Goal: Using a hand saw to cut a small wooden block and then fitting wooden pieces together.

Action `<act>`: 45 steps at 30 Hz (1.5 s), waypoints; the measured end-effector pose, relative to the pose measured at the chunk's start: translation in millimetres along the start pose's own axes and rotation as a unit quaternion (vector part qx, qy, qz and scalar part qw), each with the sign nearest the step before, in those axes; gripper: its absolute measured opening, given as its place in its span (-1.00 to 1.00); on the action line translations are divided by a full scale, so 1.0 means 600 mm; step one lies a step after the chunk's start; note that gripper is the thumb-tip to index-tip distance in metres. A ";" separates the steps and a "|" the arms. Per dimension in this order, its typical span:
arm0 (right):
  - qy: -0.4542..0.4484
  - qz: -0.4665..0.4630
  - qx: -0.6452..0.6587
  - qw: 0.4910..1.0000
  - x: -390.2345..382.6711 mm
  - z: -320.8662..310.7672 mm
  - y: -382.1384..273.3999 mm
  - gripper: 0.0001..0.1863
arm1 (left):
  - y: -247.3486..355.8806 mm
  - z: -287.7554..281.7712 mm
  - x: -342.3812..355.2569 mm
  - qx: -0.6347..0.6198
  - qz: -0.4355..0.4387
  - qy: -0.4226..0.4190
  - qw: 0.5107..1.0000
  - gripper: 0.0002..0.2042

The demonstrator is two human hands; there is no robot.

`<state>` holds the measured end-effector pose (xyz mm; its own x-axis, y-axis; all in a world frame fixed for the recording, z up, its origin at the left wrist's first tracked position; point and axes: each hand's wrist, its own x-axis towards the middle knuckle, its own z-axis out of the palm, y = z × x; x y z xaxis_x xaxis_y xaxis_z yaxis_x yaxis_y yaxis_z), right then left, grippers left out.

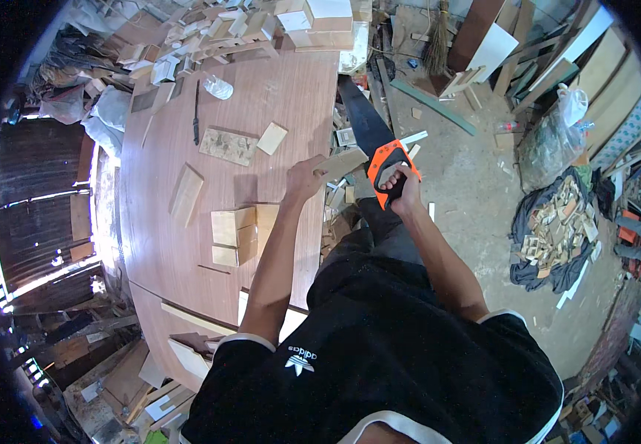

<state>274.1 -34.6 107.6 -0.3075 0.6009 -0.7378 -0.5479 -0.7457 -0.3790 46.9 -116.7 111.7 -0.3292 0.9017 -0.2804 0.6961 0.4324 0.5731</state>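
My right hand [403, 191] is wrapped round the orange and black handle of a handsaw [368, 122], whose dark blade points away from me past the table's right edge. Between the fingers of my left hand [306, 179] is a flat wooden board [343, 164], sticking out over that same edge toward the saw. The board's end lies close to the blade near the handle; whether they touch I cannot tell. Below my left forearm, wooden blocks [233, 237] stand together on the table [165, 251].
On the table lie a speckled board [228, 146], a small wood piece [272, 138], a slanted block [186, 194] and a plastic bottle [218, 87]. Wood pieces are piled along its far end. On the floor at right, a dark cloth [524, 255] holds offcuts beside a clear plastic bag [550, 152].
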 end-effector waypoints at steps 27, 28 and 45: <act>-0.008 -0.102 -0.044 0.994 -0.101 0.087 -0.084 -0.70 | 0.009 0.039 -0.037 -0.215 0.120 0.001 0.969 -0.72; 0.012 -0.110 -0.031 0.993 -0.100 0.091 -0.085 -0.70 | 0.006 0.038 -0.037 -0.215 0.119 0.001 0.969 -0.72; -0.099 -0.033 -0.068 0.992 -0.078 0.069 -0.149 -0.68 | -0.014 0.006 -0.044 -0.128 0.082 -0.039 0.988 -0.69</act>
<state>305.7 15.9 199.1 -0.4285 0.6851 -0.5891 -0.4663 -0.7261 -0.5053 51.9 -144.3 111.6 -0.1691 0.9606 -0.2206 0.5486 0.2777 0.7887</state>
